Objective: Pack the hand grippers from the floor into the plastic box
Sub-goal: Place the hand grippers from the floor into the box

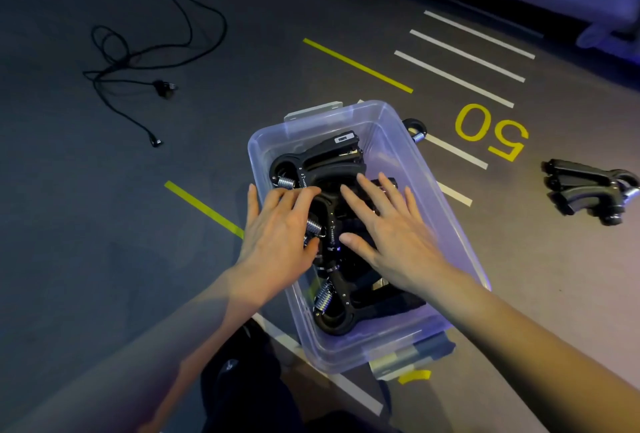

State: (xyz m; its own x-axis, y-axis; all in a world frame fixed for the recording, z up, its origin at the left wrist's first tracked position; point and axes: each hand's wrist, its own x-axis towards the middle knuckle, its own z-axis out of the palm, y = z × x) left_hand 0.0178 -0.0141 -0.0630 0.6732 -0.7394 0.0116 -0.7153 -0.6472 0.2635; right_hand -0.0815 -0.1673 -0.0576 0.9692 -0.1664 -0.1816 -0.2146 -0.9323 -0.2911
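Clear plastic box [408,142], centre frame: several black sprung hand grippers [322,162] inside. Left hand [277,235], right hand [391,232] flat, fingers spread, pressing them. Floor grippers [588,190] at right edge, count unclear; one more [415,129] behind box.

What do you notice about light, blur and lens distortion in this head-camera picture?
Head view: dim bluish-purple light, floor warmer at right; straight floor stripes bow slightly, showing wide-angle distortion; forearms blur at the lower edge; plastic box rim catches a violet sheen; hand grippers inside stay fairly sharp.
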